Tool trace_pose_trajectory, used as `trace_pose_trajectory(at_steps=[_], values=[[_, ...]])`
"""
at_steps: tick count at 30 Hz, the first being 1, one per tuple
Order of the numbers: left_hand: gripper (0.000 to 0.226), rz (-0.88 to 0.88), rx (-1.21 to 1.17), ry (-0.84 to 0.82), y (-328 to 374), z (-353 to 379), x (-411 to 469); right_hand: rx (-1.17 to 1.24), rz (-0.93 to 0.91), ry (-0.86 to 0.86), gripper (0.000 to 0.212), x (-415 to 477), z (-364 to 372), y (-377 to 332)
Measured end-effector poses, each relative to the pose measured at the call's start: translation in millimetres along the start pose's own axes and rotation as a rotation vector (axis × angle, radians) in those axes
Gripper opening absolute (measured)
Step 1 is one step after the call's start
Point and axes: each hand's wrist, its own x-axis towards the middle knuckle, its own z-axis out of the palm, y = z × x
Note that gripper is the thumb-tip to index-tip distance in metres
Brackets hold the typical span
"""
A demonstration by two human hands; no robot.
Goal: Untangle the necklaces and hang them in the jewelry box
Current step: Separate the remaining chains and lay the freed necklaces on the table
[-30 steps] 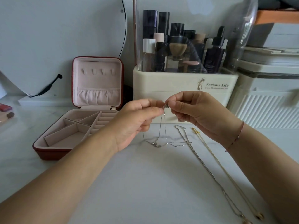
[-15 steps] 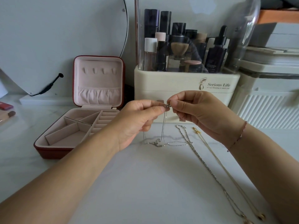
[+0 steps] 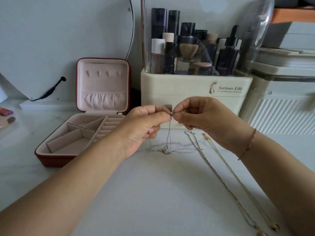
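**Ana:** What's in hand right now?

**Ben:** The thin silver necklace (image 3: 167, 138), held up just right of the open jewelry box (image 3: 102, 82). The left hand (image 3: 144, 126) pinches one side of the clasp (image 3: 170, 114) between thumb and forefinger, with the other fingers curled in. The right hand (image 3: 204, 120) pinches the other side, fingertips almost meeting. From there the chain drops to the tabletop (image 3: 153, 193), where its lower part lies bunched, right of the box's tray.

**Ana:** So it's the clasp they're working?

**Ben:** That's my reading. I'd hold one side steady, work the catch with a thumbnail and let the chain hang slack so it can't twist. Once it's free, the hooks (image 3: 103, 74) in the box lid are a short reach left.

**Ana:** What can't you make out?

**Ben:** The clasp is too small to tell whether it's fastened. The bunch on the table could be a knot or a pendant. Farther right of the box lie a twisted silver chain (image 3: 213, 167) and a gold necklace (image 3: 238, 178), whose far ends sit blurred at the bottom edge. I can't tell whether the thin necklace's loop crosses the twisted chain or only lies beside it.
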Motion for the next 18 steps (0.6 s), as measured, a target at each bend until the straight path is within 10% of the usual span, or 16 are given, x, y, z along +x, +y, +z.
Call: trace_pose_trajectory(at_steps=[18], values=[[0.013,-0.051,-0.080,-0.140,-2.8,0.3,1.9,0.032,-0.041,-0.018,0.005,-0.3,0.1,-0.8]])
